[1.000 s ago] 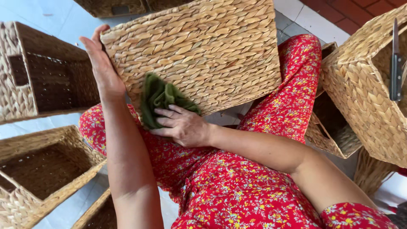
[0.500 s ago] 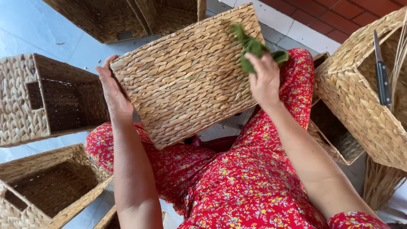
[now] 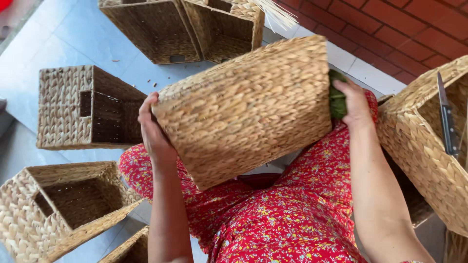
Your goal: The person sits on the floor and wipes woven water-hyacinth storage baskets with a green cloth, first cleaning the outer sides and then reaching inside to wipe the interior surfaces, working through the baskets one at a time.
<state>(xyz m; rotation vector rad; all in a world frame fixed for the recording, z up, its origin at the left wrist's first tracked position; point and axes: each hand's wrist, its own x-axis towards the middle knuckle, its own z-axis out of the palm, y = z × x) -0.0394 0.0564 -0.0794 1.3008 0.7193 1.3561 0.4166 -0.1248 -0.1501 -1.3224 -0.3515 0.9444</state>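
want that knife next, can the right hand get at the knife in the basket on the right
Probably yes: the right hand, pressing a green cloth to the held basket, has open space toward the knife, though it is occupied.

The woven basket point(image 3: 248, 112) on the lap hides most of the green cloth point(image 3: 336, 100) and the fingers of the left hand point(image 3: 153, 129) behind its edge. The basket on the right point(image 3: 429, 146), the near-left basket point(image 3: 58, 209) and the two far baskets point(image 3: 190, 27) are cut off by the picture's edges. The knife point(image 3: 446, 119) on the right basket is too thin to tell its handle.
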